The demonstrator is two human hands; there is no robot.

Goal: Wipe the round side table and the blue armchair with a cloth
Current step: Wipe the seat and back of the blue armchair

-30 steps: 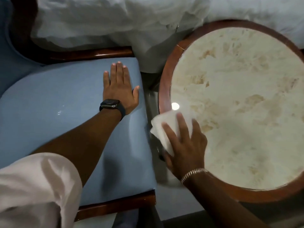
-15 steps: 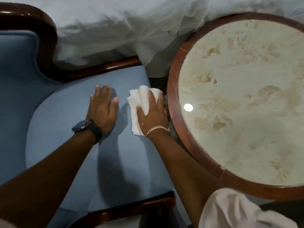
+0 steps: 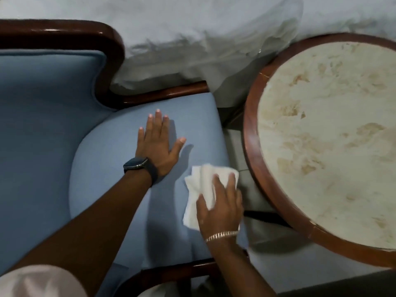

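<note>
The blue armchair fills the left half of the view, with a dark wooden frame around its padded seat and back. My left hand lies flat on the seat, fingers spread, a dark watch on its wrist. My right hand presses a folded white cloth onto the seat near its right edge. A gold bracelet circles that wrist. The round side table stands to the right, with a cream marbled top inside a reddish wooden rim.
White bedding hangs behind the chair and the table. A narrow strip of pale floor separates the seat from the table. The chair's front wooden rail runs below my right forearm.
My right hand carried the cloth from the table's edge onto the chair seat, then drew it toward the seat's front right. My left hand stays flat on the seat.
</note>
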